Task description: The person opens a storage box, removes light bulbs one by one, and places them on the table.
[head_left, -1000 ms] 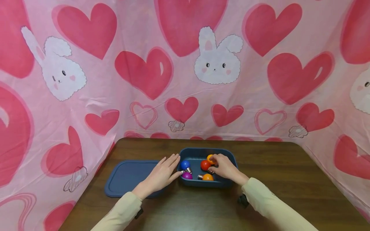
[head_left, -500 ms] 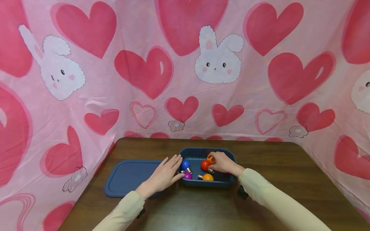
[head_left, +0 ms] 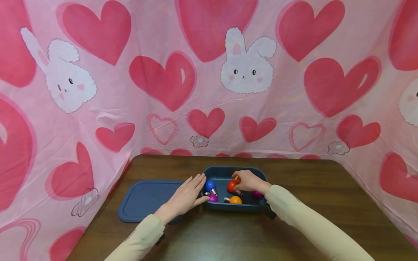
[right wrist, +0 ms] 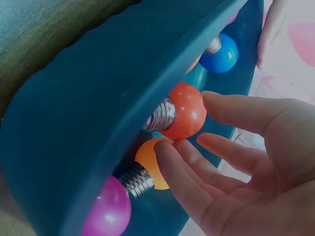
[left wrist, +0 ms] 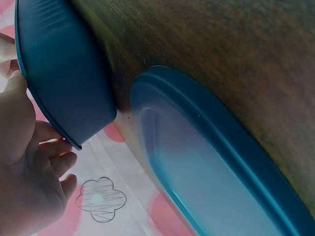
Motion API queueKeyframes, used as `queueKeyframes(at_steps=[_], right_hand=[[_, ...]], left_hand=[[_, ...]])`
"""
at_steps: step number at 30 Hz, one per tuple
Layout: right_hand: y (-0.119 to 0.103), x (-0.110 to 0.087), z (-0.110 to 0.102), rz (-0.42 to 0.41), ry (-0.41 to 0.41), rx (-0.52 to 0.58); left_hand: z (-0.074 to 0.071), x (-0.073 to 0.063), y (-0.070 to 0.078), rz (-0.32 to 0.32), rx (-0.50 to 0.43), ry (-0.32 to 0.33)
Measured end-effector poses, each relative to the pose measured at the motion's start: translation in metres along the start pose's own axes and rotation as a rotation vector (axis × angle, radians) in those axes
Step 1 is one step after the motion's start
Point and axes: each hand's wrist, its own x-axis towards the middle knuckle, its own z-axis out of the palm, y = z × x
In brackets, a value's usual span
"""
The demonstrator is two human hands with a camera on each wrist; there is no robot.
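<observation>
Our right grip (head_left: 249,181) has moved leftward, uncovering a purple bulb (head_left: 257,194) in the box (head_left: 225,207). Its fingers stand apart at the red bulb (head_left: 232,186) and orange bulb (right wrist: 148,162) there, putting both within reach; our left grip (head_left: 186,195), fingers straight, touches the box's left end.

Pink cloth (head_left: 205,95) printed with red hearts (head_left: 163,81) and white rabbits (head_left: 247,78) surrounds a brown wood-grain table (head_left: 225,233).
</observation>
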Motion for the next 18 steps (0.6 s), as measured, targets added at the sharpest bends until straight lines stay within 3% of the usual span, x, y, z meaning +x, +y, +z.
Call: queueKeyframes(at_steps=[18], right_hand=[[-0.006, 0.008, 0.011, 0.097, -0.104, -0.03]], left_hand=[[-0.001, 0.001, 0.002, 0.011, 0.037, 0.017]])
